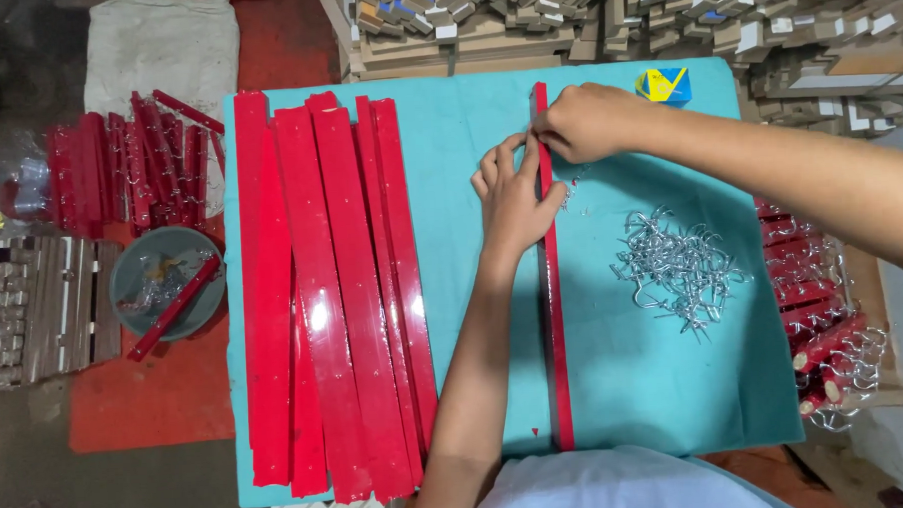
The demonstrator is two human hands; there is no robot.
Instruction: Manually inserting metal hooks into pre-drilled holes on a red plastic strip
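Work table: a flat table with a teal cloth cover (636,378) fills the middle of the view.
Red strip in hand: one long, thin, shiny red wooden strip (554,331) lies on the teal cloth, running from near the person's body up to the far edge.
Left hand: the left hand (515,197) lies flat on the red strip near its far end, fingers close together and pointing up, thumb on the other side of the strip.
Right hand: the right hand (587,119) sits at the far end of the same strip, fingers curled and pressed together, pinching something small at the strip's edge; what it is, I cannot tell.
Hooks: a loose pile of small silver metal hooks (677,266) lies on the cloth, just right of the strip.
Red stack: many more long red strips (333,288) lie side by side on the left part of the cloth.
Small box: a little blue and yellow box (664,84) sits near the far right corner.
Bowl: a round grey bowl (167,282) rests on the floor to the left, with a red stick across it.
Done strips: red strips with hooks on them (819,311) lie off the right edge of the table.
Wood pile: pale wooden blocks (603,18) are heaped behind the table.
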